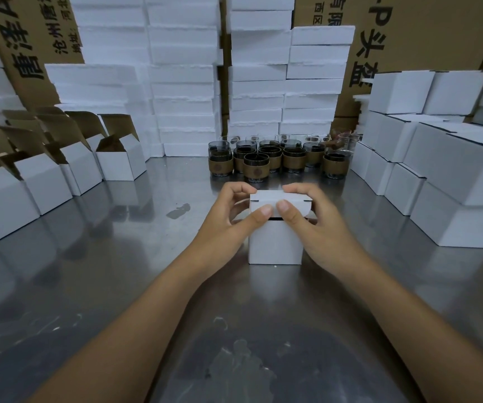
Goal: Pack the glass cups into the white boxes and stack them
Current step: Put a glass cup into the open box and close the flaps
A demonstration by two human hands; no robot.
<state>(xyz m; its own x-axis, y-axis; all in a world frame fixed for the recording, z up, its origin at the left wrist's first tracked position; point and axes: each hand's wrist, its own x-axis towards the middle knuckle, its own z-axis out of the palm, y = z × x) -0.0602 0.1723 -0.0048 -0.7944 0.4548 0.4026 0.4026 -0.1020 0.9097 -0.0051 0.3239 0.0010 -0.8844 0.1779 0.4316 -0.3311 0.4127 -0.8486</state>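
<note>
Both hands, the left hand (228, 210) and right hand (307, 216), pinch the lid flap (281, 203) of a white box (275, 242) at the table's (118, 271) middle. The closing step seems in hand; next, tuck the flap in, then stack it.

Shiny steel table (89, 271); white foam slabs (182, 82) stacked behind; printed brown cartons (408, 39) beyond.

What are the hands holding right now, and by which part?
Both the left hand and right hand pinch the white box by its top lid flap.
</note>
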